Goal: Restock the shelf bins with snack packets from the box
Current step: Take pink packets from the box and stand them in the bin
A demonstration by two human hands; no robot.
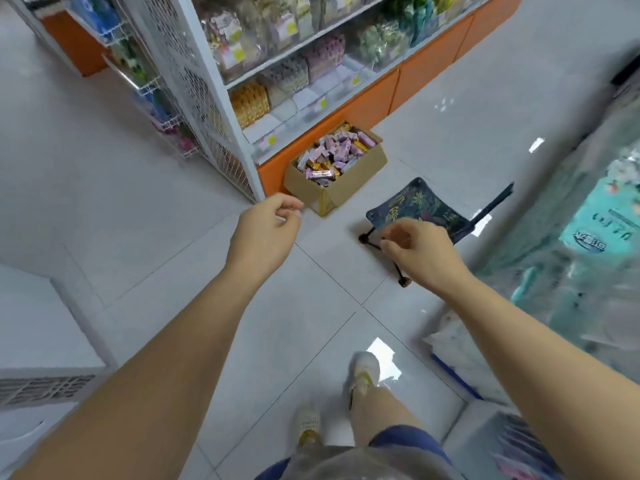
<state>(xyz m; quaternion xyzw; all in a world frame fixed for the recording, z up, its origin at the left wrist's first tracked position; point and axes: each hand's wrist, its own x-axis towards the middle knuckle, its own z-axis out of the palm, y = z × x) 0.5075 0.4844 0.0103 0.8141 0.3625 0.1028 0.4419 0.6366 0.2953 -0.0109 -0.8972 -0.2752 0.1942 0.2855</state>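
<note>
A: What's on the pale tile floor (138, 220)?
B: Small folding stool (419, 206), dark leaf-print seat, black legs.
A: Left side?
B: White cabinet (34, 323), vent grille (45, 389) low on its front. Further back, a white wire mesh panel (201, 81) w/ wire baskets (145, 88) hung on it, blue & green pkgs inside.
A: Right?
B: Teal plastic-wrapped packs (595, 230), blurred. White bag (453, 344) w/ blue edge on the floor below.

Open cardboard box (335, 174) of snack packets (334, 153) beside clear shelf bins (304, 98).
</note>
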